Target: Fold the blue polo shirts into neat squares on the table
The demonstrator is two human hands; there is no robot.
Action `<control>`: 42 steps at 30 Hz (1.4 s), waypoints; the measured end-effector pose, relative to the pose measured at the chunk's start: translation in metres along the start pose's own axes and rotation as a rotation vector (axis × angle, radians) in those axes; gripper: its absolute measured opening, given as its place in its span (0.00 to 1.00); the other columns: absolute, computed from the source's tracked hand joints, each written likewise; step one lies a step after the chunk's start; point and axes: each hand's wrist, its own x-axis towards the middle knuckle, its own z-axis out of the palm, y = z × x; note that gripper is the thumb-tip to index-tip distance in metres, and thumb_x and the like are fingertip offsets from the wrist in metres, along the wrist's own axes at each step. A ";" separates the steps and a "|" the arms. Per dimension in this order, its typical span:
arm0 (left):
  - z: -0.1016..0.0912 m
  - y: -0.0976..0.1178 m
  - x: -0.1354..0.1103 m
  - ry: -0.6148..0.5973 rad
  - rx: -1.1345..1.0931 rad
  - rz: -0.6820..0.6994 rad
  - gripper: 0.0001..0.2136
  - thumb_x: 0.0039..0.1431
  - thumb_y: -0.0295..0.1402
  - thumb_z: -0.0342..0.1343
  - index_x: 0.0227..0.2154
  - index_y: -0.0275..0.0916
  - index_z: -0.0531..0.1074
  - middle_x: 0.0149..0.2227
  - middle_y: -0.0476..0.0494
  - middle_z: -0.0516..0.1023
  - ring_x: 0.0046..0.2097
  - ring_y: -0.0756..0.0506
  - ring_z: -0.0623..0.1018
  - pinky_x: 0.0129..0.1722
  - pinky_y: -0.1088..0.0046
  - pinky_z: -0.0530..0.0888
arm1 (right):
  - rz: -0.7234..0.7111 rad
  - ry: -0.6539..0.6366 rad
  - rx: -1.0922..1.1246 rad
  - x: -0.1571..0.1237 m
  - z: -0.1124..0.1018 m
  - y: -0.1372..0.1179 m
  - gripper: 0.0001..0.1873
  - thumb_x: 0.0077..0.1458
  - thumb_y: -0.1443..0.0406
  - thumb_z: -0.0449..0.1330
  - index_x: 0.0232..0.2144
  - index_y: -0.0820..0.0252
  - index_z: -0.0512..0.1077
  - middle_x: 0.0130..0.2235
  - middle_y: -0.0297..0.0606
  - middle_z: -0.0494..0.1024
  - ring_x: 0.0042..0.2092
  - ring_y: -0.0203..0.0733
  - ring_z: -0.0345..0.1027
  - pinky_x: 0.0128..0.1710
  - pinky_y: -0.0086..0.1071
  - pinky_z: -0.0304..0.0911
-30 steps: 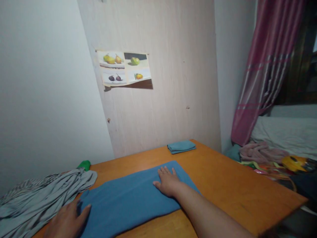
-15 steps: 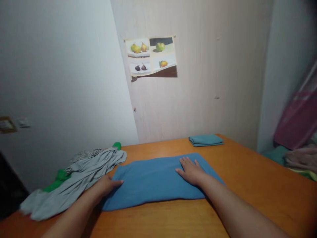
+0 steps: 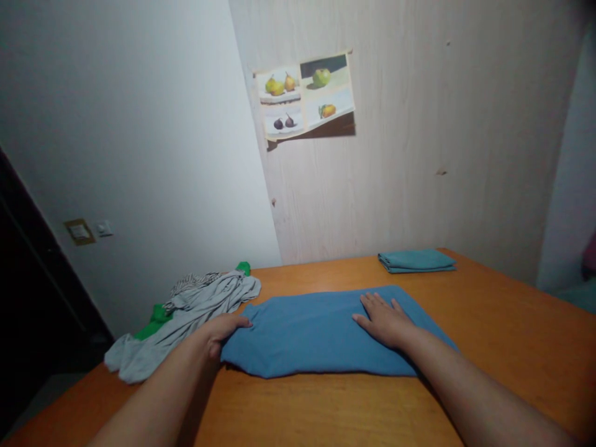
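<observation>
A blue cloth, folded into a long rectangle, lies across the orange wooden table. My right hand rests flat on its right part, fingers stretched out. My left hand is at the cloth's left edge, fingers curled round the edge and gripping it.
A small folded teal cloth sits at the table's far side by the wall. A pile of grey, striped and green garments lies at the left. A fruit picture hangs on the wall. A dark doorway is at the left.
The view has swung left, so the curtain and bed have left the frame. My left hand has shifted to grip the cloth's left edge. My right hand stays flat on the cloth.
</observation>
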 end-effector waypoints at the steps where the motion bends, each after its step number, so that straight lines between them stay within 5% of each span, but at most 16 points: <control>1: 0.002 0.004 -0.002 -0.032 -0.055 0.000 0.16 0.37 0.36 0.63 0.32 0.34 0.76 0.36 0.33 0.84 0.39 0.36 0.84 0.33 0.66 0.80 | -0.006 0.000 0.001 0.000 0.000 0.000 0.42 0.64 0.45 0.42 0.71 0.65 0.49 0.72 0.46 0.46 0.72 0.54 0.35 0.68 0.57 0.32; 6: 0.030 0.035 -0.014 -0.023 0.146 0.260 0.11 0.39 0.35 0.59 0.27 0.36 0.73 0.29 0.38 0.82 0.32 0.39 0.82 0.31 0.65 0.78 | -0.010 -0.006 0.017 -0.001 -0.001 -0.001 0.43 0.63 0.45 0.42 0.70 0.66 0.49 0.72 0.47 0.46 0.72 0.55 0.35 0.68 0.58 0.33; 11: 0.083 0.063 -0.018 0.032 0.408 0.442 0.03 0.42 0.31 0.57 0.22 0.38 0.69 0.20 0.48 0.73 0.22 0.46 0.73 0.25 0.71 0.70 | -0.012 -0.010 0.026 -0.001 -0.002 -0.001 0.43 0.63 0.45 0.42 0.71 0.67 0.48 0.72 0.47 0.46 0.72 0.55 0.35 0.68 0.57 0.32; 16: 0.140 0.056 -0.014 0.075 0.623 0.542 0.06 0.41 0.29 0.59 0.26 0.38 0.72 0.29 0.43 0.77 0.33 0.42 0.77 0.34 0.70 0.70 | -0.015 -0.011 0.035 -0.001 -0.003 0.000 0.43 0.63 0.45 0.42 0.71 0.67 0.48 0.72 0.47 0.46 0.72 0.55 0.34 0.68 0.57 0.31; 19: 0.157 0.043 -0.013 0.063 0.713 0.572 0.15 0.42 0.37 0.63 0.35 0.38 0.75 0.39 0.38 0.80 0.42 0.38 0.78 0.40 0.67 0.71 | -0.017 -0.017 0.035 -0.001 -0.003 0.000 0.44 0.63 0.44 0.42 0.71 0.66 0.48 0.72 0.46 0.45 0.73 0.54 0.34 0.68 0.57 0.31; 24: 0.155 0.037 -0.015 0.040 0.586 0.562 0.27 0.48 0.55 0.60 0.42 0.37 0.74 0.46 0.35 0.79 0.47 0.37 0.78 0.44 0.67 0.71 | -0.016 -0.017 0.041 0.001 -0.001 0.000 0.44 0.63 0.43 0.42 0.71 0.66 0.47 0.72 0.47 0.45 0.73 0.55 0.33 0.68 0.57 0.30; 29: 0.144 0.038 -0.007 -0.151 0.285 0.408 0.29 0.56 0.62 0.46 0.39 0.39 0.70 0.31 0.42 0.79 0.26 0.47 0.75 0.24 0.74 0.67 | -0.023 -0.015 0.051 0.000 -0.003 -0.001 0.44 0.63 0.44 0.42 0.71 0.66 0.48 0.72 0.48 0.46 0.73 0.55 0.34 0.68 0.57 0.31; 32: 0.136 0.037 0.008 -0.049 0.276 0.423 0.23 0.62 0.57 0.41 0.37 0.40 0.67 0.26 0.46 0.76 0.20 0.49 0.71 0.20 0.75 0.63 | -0.028 -0.015 0.055 -0.003 -0.005 -0.001 0.44 0.63 0.44 0.42 0.71 0.66 0.48 0.72 0.47 0.46 0.72 0.55 0.34 0.68 0.57 0.32; 38: 0.120 0.035 0.026 0.245 0.383 0.595 0.13 0.59 0.44 0.53 0.26 0.41 0.65 0.24 0.49 0.70 0.25 0.49 0.69 0.25 0.75 0.59 | -0.024 -0.019 0.051 -0.004 -0.008 -0.002 0.44 0.63 0.44 0.42 0.71 0.67 0.47 0.72 0.48 0.46 0.73 0.55 0.34 0.68 0.57 0.32; 42: 0.128 0.025 0.013 0.192 0.555 0.743 0.16 0.57 0.50 0.56 0.27 0.40 0.69 0.25 0.49 0.72 0.29 0.47 0.70 0.27 0.73 0.60 | -0.028 -0.020 0.052 -0.002 -0.007 -0.001 0.44 0.63 0.44 0.42 0.71 0.66 0.47 0.72 0.48 0.46 0.73 0.55 0.34 0.68 0.57 0.32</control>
